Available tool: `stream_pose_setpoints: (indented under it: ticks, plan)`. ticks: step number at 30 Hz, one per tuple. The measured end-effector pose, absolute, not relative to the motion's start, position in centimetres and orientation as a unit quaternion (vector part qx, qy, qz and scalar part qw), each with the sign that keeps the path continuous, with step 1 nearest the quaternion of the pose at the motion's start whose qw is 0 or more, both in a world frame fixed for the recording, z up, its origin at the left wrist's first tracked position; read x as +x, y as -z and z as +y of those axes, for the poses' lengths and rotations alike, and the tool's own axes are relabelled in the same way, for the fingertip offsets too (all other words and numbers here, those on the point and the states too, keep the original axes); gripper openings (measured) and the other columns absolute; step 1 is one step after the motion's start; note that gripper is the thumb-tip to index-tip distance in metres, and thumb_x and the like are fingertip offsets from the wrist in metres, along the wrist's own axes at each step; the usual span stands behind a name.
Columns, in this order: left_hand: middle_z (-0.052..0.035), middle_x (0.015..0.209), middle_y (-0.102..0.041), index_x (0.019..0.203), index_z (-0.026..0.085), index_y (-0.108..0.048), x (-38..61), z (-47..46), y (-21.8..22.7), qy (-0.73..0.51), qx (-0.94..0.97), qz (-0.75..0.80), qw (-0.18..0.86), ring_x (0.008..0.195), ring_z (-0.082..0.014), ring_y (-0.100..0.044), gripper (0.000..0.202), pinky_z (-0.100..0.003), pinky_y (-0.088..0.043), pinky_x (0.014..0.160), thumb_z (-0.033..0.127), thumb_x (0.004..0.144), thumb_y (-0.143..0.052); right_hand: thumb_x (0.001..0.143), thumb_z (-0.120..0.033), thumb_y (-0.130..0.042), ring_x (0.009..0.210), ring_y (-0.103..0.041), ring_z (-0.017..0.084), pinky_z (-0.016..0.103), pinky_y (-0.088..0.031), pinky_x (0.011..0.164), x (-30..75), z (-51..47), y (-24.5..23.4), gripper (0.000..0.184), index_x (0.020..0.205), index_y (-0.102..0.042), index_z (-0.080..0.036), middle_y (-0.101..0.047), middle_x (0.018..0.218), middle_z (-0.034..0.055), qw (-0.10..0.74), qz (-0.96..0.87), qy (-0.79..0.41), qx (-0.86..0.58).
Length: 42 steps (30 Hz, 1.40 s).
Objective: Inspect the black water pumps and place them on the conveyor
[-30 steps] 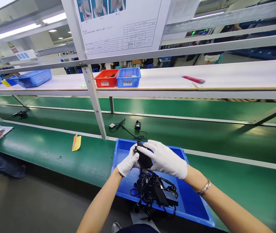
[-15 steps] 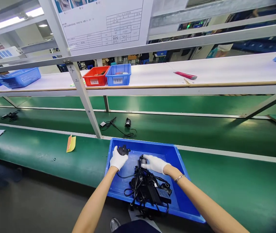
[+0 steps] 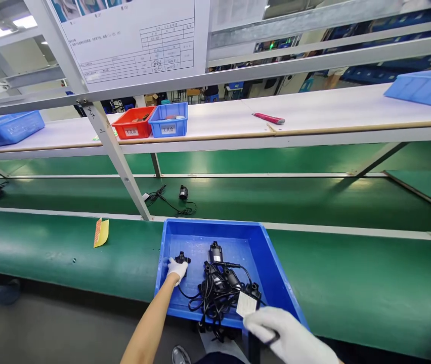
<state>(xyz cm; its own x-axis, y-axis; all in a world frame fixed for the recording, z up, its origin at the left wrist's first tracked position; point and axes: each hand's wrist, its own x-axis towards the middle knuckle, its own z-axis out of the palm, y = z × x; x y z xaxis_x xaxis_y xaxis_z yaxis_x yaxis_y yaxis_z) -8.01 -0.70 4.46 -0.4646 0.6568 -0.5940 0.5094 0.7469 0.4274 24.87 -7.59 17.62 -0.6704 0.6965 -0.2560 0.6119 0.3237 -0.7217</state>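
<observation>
My left hand [image 3: 177,270], in a white glove, is closed on a small black pump-like part [image 3: 182,258] with stubby projections, at the left side of the blue bin [image 3: 278,273]. In the bin's middle lies a tangle of black cords [image 3: 213,298] among several black pump-like units [image 3: 216,252]. My right hand [image 3: 286,331], also gloved, is at the bin's front right corner, its fingers closed around a black cord [image 3: 274,337]. Beside its fingertips shows a white label [image 3: 246,305]; what it is fixed to is partly hidden.
Behind the bin, another black unit [image 3: 183,192] with its cord lies on the green surface. A yellow note [image 3: 101,232] stands to the left. On the white shelf are a red box [image 3: 134,123], a blue box [image 3: 168,120] and a red cutter [image 3: 268,118]. A slanted post [image 3: 119,162] rises behind the bin.
My right hand has moved from the bin's middle toward me, to its front right corner. My left hand has lowered with the black part. The view has shifted right.
</observation>
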Motion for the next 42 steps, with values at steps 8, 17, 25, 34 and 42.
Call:
stream_pose_setpoints:
  ticks: [8, 17, 25, 34, 42]
  plan:
    - [-0.0184, 0.158, -0.048, 0.146, 0.019, -0.053, -2.7, -0.1, -8.1, -0.158, 0.559, 0.712, 0.394, 0.150, -0.0390, -0.036, 0.066, -0.053, -0.027, 0.123, 0.055, 0.092, -0.061, 0.095, -0.018, -0.055, 0.050, -0.056, 0.019, 0.039, -0.020, 0.056, 19.9, -13.3, -16.4, 0.026, 0.069, -0.058, -0.024, -0.064, 0.058, -0.0003, 0.048, -0.948, -0.104, -0.297]
    - [-0.0111, 0.101, -0.076, 0.100, 0.025, -0.078, 1.3, -0.1, -12.0, -0.225, 0.643, 0.550, 0.483, 0.115, -0.0393, -0.063, 0.031, -0.052, -0.037, 0.112, 0.034, 0.070, -0.081, 0.105, -0.028, -0.050, 0.061, -0.058, 0.021, 0.037, -0.024, 0.061, 22.6, -12.0, -16.6, 0.027, 0.082, -0.064, -0.024, -0.065, 0.067, 0.0016, 0.067, -0.939, -0.089, -0.326]
    - [-0.0024, 0.082, -0.068, 0.071, 0.023, -0.065, -5.8, -8.5, -14.6, -0.467, 0.490, 0.487, 0.552, 0.092, -0.0224, -0.063, 0.028, -0.046, -0.034, 0.120, 0.046, 0.084, -0.073, 0.101, -0.027, -0.056, 0.065, -0.062, 0.025, 0.037, -0.036, 0.065, 28.7, -14.3, -12.4, 0.035, 0.067, -0.063, -0.023, -0.068, 0.068, 0.0058, 0.011, -0.910, -0.141, -0.390]
    - [-0.0106, 0.129, -0.066, 0.108, 0.030, -0.062, -8.6, -13.9, -10.3, -0.564, 0.180, 0.490, 0.640, 0.131, -0.0317, -0.060, 0.071, -0.056, -0.052, 0.102, 0.090, 0.085, -0.033, 0.077, -0.034, -0.069, 0.083, -0.071, 0.033, 0.046, -0.050, 0.079, 24.5, -16.3, -9.6, 0.011, 0.081, -0.074, -0.025, -0.077, 0.087, 0.0095, -0.015, -0.808, -0.334, -0.485]
    - [-0.0151, 0.072, -0.075, 0.111, 0.007, -0.068, -11.2, -16.2, -12.5, -0.359, 0.166, 0.448, 0.802, 0.033, -0.0147, -0.052, 0.068, -0.027, -0.040, 0.038, 0.070, 0.092, -0.055, 0.097, -0.063, -0.060, 0.095, -0.073, 0.023, 0.044, -0.055, 0.093, 15.3, -14.2, -6.8, 0.051, 0.106, -0.071, -0.015, -0.077, 0.100, 0.0074, -0.006, -0.640, -0.524, -0.561]
